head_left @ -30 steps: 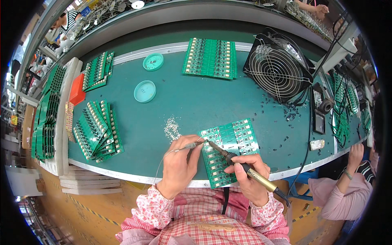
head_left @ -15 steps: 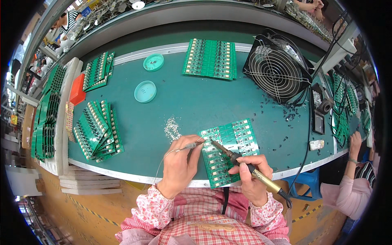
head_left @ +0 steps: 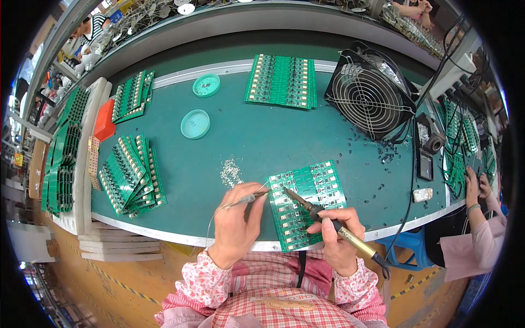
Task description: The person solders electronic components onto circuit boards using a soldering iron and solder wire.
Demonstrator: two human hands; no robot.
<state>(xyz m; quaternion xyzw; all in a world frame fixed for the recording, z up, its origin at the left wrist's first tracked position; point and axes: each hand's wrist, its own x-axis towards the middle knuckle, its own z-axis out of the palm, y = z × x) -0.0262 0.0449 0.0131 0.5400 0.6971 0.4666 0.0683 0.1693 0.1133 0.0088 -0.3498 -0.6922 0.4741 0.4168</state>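
My right hand is closed around a soldering iron with a black grip and gold-coloured handle. Its tip points left and away from me, over the upper left part of a green circuit board panel. Between the fingers of my left hand is solder wire, seemingly held in a slim grey sleeve; the sleeve's end sits by the board's left edge. Rows of small white and dark parts run along the board, which lies at the table's front edge. Whether the iron's tip touches a joint, I cannot tell.
Small pale parts lie heaped beyond my left hand. Two round turquoise dishes, stacked boards and a black fan stand farther back. More boards fan out at left. Black bits litter the right; a co-worker's hands are beyond.
My left hand has drawn slightly left, taking the wire's sleeve a little away from the iron's tip. My right hand has barely moved. The co-worker's hands at right have shifted.
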